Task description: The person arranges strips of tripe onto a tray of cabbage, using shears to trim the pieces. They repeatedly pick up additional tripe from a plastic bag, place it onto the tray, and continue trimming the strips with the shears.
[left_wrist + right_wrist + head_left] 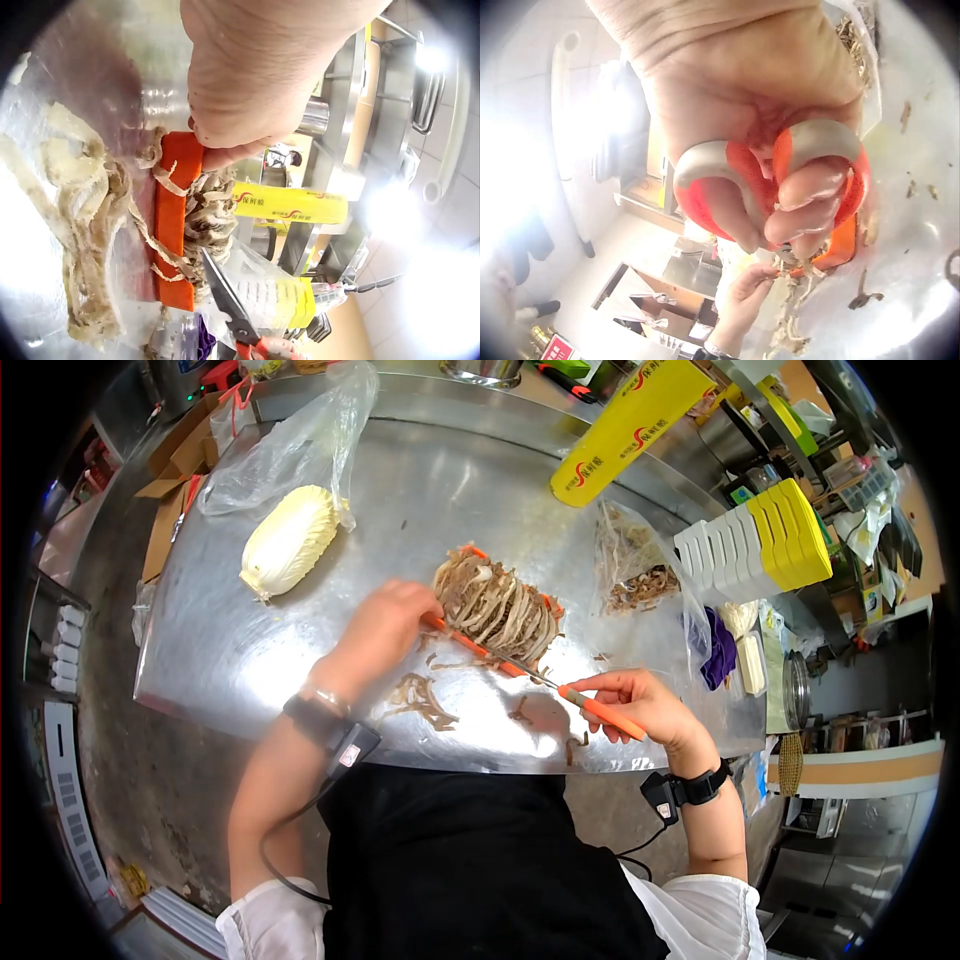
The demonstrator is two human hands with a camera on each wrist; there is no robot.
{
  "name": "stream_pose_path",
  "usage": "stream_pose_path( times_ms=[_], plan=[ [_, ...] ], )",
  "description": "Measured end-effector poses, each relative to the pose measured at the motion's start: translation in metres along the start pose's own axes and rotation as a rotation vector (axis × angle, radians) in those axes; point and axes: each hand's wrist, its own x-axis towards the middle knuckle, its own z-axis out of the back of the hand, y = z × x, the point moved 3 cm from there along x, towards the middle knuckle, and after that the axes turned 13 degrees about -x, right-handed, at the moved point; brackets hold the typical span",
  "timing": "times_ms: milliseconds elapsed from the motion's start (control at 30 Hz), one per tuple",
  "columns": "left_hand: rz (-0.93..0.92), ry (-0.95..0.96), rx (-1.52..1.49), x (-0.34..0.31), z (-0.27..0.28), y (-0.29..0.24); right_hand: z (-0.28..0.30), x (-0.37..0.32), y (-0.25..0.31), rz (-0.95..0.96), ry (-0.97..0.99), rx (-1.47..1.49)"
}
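My left hand (385,622) grips the left end of a shallow orange tray (171,232). A heap of brownish-beige, limp strips (497,605) fills the tray, and a few ends hang over its near side. In my right hand (655,710) are scissors (605,714) with orange and grey handles, my thumb through one loop and fingers through the other (821,135). The scissor blades (225,296) are parted and reach to the tray's near right edge, beside the strips. Loose strips (90,225) lie on the metal table in front of the tray.
A pale napa cabbage (290,545) lies at the left beside a clear plastic bag (300,450). Behind stands a yellow cling-film box (625,435). To the right are a bag of brown pieces (640,585), stacked white and yellow containers (750,540) and a purple cloth (718,650).
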Motion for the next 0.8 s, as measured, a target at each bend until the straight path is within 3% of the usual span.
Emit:
stream_pose_path(
  times_ms=[400,500,800],
  plan=[
    [0.008,0.03,0.029,0.002,0.002,-0.005,0.008,0.021,0.0,-0.031,0.026,-0.141],
    [-0.063,-0.088,0.041,-0.001,0.003,-0.018,0.014,0.007,0.001,-0.024,0.042,-0.03],
    [0.045,-0.204,0.012,-0.041,-0.002,-0.034,0.009,-0.017,-0.034,-0.071,0.125,0.007]
  ],
)
